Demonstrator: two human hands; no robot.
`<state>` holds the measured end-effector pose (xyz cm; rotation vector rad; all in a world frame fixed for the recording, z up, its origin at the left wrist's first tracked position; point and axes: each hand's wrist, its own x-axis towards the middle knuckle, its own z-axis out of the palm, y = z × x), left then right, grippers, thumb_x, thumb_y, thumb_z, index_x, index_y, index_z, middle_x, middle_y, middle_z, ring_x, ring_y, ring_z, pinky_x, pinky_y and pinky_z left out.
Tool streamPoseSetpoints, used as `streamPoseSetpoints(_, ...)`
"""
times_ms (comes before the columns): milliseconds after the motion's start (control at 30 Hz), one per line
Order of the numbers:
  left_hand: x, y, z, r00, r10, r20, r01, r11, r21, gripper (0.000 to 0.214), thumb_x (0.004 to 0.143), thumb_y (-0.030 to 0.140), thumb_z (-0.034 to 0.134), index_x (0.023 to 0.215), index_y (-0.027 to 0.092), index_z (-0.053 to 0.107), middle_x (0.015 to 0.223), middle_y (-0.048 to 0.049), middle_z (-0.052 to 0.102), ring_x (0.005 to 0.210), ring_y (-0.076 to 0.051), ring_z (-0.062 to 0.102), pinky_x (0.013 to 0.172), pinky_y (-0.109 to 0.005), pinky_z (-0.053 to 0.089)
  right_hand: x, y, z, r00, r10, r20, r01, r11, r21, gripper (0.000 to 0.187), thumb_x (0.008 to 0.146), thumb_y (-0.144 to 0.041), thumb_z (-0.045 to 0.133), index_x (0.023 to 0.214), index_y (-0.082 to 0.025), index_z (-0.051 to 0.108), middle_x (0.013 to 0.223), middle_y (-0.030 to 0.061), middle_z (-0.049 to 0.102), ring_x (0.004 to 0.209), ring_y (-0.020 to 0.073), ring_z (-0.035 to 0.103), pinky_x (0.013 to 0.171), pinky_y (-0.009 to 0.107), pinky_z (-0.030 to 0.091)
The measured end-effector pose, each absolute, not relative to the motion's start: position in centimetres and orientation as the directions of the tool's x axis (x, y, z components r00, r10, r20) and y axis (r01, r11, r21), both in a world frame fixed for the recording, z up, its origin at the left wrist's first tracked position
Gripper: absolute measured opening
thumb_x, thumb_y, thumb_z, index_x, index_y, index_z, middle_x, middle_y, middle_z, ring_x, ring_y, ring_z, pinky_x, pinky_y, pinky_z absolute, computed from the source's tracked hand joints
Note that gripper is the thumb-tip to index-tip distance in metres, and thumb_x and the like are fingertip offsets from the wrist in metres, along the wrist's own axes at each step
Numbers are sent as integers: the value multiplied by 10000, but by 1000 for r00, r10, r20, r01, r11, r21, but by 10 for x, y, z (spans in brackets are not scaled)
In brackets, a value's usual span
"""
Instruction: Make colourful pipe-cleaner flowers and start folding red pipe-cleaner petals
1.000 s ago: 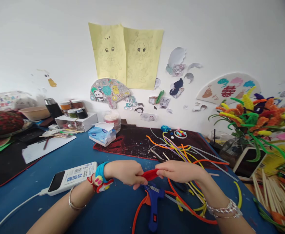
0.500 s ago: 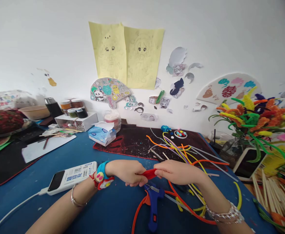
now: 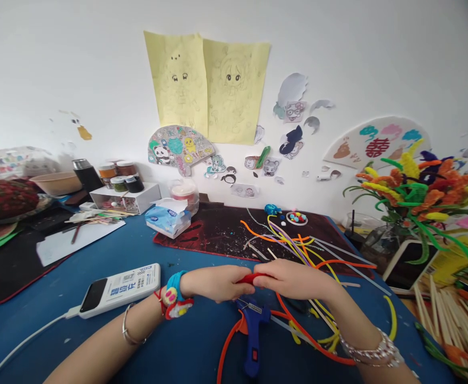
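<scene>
My left hand (image 3: 217,283) and my right hand (image 3: 292,279) meet above the blue table, fingers closed together on a short red fuzzy pipe cleaner piece (image 3: 250,278), mostly hidden inside them. Just below them lies a blue hot glue gun (image 3: 253,335), its nozzle end under my hands. Loose pipe cleaners in orange-red (image 3: 298,336) and yellow (image 3: 391,318) curve around the glue gun, closest to my right forearm. A bundle of thin multicoloured pipe cleaners (image 3: 285,240) lies farther ahead on a dark craft mat (image 3: 217,234).
A white power bank (image 3: 118,290) with a cable sits left of my left wrist. Ahead stand a tissue pack (image 3: 167,218) and small paint jars (image 3: 121,184). A pipe-cleaner bouquet in a glass vase (image 3: 412,202) and a pile of wooden sticks (image 3: 444,325) occupy the right.
My hands have moved closer together, and their fingers now cover most of the red piece, which showed more clearly between them earlier. The view has tilted slightly.
</scene>
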<state>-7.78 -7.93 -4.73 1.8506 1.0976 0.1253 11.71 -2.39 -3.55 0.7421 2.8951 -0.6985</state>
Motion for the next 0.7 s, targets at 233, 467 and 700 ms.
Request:
streamPoseSetpoints(233, -72, -83, -39, 645, 652, -398, 470, 72, 880, 274, 888, 465, 389, 859, 195, 423, 621, 57, 395, 432, -60, 371, 413, -197, 338, 118, -26, -26, -895, 436, -90, 426, 778, -462, 352, 937, -309, 337, 723, -177, 583, 670, -7, 563, 611, 122, 466, 565, 234, 303)
streamPoseSetpoints(467, -71, -83, -42, 672, 639, -373, 189, 339, 922, 100, 868, 296, 401, 860, 207, 445, 600, 76, 250, 428, -43, 200, 423, -192, 217, 124, -26, -21, -881, 472, -30, 423, 758, -496, 347, 949, -308, 319, 821, -191, 619, 797, 19, 631, 725, 151, 537, 662, 254, 363)
streamPoseSetpoints(700, -70, -84, -44, 619, 727, -297, 130, 279, 952, 309, 903, 468, 326, 851, 196, 461, 596, 74, 230, 456, -54, 175, 422, -203, 182, 130, -29, -12, -806, 587, 76, 482, 725, -492, 246, 935, -292, 347, 914, -234, 585, 885, 9, 635, 784, 170, 546, 681, 270, 367)
